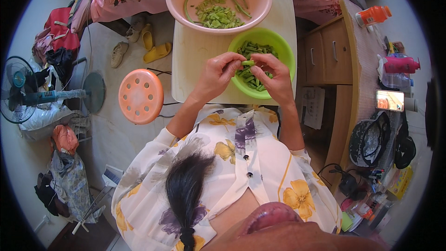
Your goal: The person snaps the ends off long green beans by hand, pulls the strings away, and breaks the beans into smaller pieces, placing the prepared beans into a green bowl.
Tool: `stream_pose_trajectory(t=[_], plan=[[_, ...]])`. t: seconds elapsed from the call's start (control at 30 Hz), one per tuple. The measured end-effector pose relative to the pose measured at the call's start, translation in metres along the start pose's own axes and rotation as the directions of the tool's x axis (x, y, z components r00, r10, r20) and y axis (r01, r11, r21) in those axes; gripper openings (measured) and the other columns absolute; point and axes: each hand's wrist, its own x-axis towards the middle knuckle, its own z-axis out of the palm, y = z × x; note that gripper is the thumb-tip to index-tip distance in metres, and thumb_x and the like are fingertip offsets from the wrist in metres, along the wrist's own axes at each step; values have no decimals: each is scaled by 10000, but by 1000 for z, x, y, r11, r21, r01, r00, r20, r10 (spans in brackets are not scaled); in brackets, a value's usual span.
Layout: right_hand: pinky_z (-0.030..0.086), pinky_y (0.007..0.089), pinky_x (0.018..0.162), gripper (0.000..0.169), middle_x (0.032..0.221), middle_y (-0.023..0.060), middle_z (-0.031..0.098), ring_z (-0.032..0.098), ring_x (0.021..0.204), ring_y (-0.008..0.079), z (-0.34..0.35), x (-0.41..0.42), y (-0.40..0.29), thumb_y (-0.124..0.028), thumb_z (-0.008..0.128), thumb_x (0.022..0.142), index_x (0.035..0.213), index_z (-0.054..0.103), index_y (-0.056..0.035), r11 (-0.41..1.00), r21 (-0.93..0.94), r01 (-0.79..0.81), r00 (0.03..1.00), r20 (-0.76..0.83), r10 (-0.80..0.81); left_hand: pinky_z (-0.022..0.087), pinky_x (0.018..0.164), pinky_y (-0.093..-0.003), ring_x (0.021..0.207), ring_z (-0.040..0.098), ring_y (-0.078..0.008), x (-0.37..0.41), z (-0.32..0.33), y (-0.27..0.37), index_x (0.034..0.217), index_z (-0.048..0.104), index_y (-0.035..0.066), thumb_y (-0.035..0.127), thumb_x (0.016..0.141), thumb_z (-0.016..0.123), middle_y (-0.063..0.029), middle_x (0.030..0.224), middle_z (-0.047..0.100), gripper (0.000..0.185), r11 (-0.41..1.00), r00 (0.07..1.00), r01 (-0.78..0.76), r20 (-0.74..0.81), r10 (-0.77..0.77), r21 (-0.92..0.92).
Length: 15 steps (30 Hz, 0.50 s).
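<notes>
My left hand (pixel 223 71) and my right hand (pixel 273 73) meet over a bright green plastic bowl (pixel 292 54). Between their fingertips they pinch a short piece of green bean pod (pixel 248 63), held level by its two ends. Cut green bean pieces (pixel 256 84) fill the lower part of the bowl, partly hidden by my hands. Just behind stands a larger pink plastic basin (pixel 176 12), holding a heap of paler green pieces (pixel 219 17) and a few long whole beans (pixel 190 1) curved along its wall.
Both vessels stand on a pale table (pixel 188 76). An orange plastic stool (pixel 140 96) is at the left, with yellow slippers (pixel 156 52) and a standing fan (pixel 21 87) beyond. On the right, a wooden desk (pixel 353 52) carries an orange-capped bottle (pixel 373 16), a lit phone (pixel 389 100) and a cap (pixel 370 139).
</notes>
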Motion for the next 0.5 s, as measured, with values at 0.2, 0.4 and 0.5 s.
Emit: stream_pose_trajectory(t=[0.2, 0.4, 0.5], plan=[[562, 270, 768, 163, 948, 56, 717, 687, 838, 118, 0, -4, 10, -74, 743, 929, 1065, 743, 15, 998, -47, -41, 999, 1, 41, 510, 713, -242, 808, 612, -71, 0, 0, 2, 1168, 687, -19, 134, 1029, 655, -29, 944, 712, 209, 1000, 1000, -9, -3, 8, -26], [561, 268, 778, 164, 975, 54, 723, 688, 850, 119, 0, -6, 14, -87, 747, 932, 1061, 746, 15, 994, 18, -111, 993, -36, 111, 525, 736, -254, 830, 633, -80, -2, -8, 2, 1120, 703, -24, 121, 996, 703, -47, 968, 709, 191, 996, 999, 49, 9, -50, 71], [560, 269, 784, 171, 980, 56, 724, 689, 858, 123, 6, -5, 6, -85, 743, 933, 1068, 743, 20, 995, 48, -83, 995, -46, 86, 524, 720, -253, 821, 633, -82, -1, -8, 4, 1097, 708, -32, 105, 983, 714, -54, 953, 700, 178, 991, 1000, -12, -11, 14, 134]])
